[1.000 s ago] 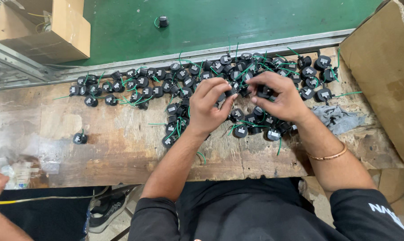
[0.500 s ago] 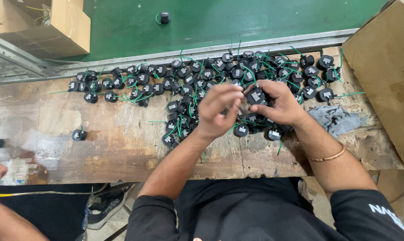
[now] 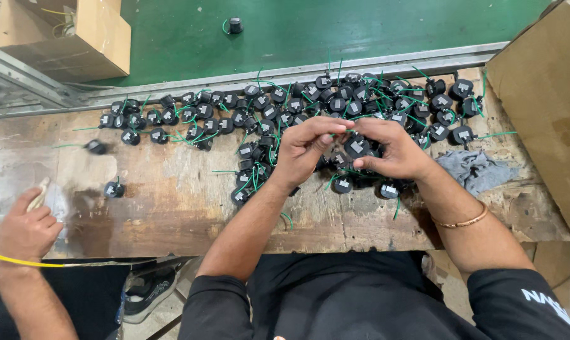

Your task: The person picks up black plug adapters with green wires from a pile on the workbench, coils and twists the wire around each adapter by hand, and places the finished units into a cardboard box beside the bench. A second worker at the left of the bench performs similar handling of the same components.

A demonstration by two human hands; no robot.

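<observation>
Worn wooden bench (image 3: 171, 208), cardboard box (image 3: 64, 34) with yellow wires (image 3: 63, 19) inside

The small round parts (image 3: 358, 147) look like matt black plastic with pale paper-like labels and thin green plastic-coated wires, and they lie on a rough, worn wooden bench (image 3: 171, 208). The rag (image 3: 477, 169) is soft grey cloth; the boxes (image 3: 543, 94) are plain brown cardboard.

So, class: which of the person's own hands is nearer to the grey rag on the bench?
Right. The right hand is just left of the grey rag; the left hand is farther left, beyond it.
</observation>
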